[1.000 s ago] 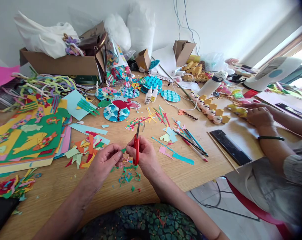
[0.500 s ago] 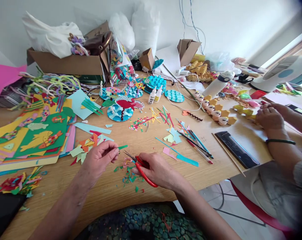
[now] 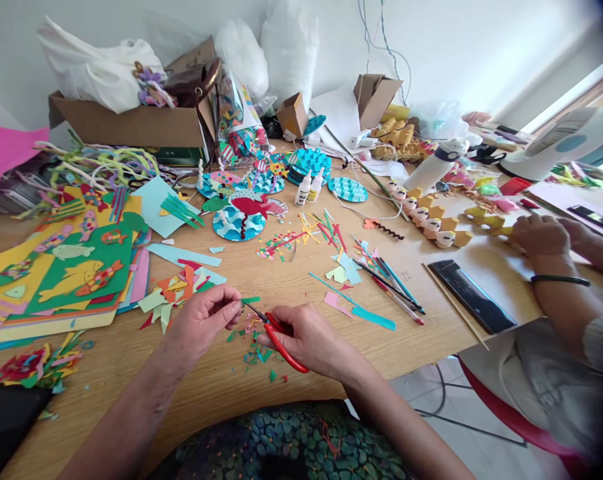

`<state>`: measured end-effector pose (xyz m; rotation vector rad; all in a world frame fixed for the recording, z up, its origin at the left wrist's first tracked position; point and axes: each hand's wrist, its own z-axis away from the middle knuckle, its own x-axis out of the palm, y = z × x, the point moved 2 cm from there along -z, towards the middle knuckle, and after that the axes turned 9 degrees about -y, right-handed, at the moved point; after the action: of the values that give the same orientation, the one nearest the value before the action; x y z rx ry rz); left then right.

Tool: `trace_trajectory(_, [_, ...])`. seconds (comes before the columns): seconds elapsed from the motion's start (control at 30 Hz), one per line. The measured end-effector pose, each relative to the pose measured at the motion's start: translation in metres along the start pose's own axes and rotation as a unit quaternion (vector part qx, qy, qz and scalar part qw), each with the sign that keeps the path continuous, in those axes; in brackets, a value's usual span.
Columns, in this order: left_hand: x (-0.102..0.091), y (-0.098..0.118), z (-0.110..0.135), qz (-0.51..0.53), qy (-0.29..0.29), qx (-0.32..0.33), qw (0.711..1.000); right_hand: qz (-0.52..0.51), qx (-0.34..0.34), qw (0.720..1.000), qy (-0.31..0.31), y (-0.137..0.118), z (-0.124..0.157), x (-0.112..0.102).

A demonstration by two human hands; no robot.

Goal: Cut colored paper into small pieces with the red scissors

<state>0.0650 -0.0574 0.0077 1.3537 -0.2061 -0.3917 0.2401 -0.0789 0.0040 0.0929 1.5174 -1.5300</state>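
Between thumb and fingertips, my left hand (image 3: 208, 317) pinches a small strip of green paper (image 3: 251, 299), one end of which sticks out to the right. My right hand (image 3: 308, 337) is wrapped round the red handles of a pair of scissors (image 3: 287, 353). The blades point up and left, their tips at the green strip beside my left fingertips. Tiny paper clippings (image 3: 261, 353) in green, blue and pink lie on the table below the scissors. Orange and pale green paper scraps (image 3: 176, 290) lie just behind my left hand.
Stacked coloured sheets with paper fish (image 3: 76, 267) lie on the left. Glue bottles (image 3: 304, 189) stand beyond my hands, near blue paper discs (image 3: 238, 227). Pencils (image 3: 401, 287) and a dark phone (image 3: 471, 297) lie to the right. A co-worker's hands (image 3: 544, 233) rest at the far right.
My right hand has brought the scissors slightly left, so the blade tips now meet the green strip. My left hand has shifted slightly right. The co-worker's hands have moved a little.
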Motion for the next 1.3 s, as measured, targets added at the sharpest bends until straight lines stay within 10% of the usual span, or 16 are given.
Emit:
trace_trajectory(0.93, [0.0,-0.01,-0.01,-0.005,-0.05,-0.014,0.999,0.026,0.005,0.999,0.019,0.016,0.0,0.008])
trace_trajectory(1.3, [-0.002,-0.019,-0.015,0.051,0.004,-0.036,0.998,-0.121,0.059,0.99,0.046,0.027,-0.014,0.003])
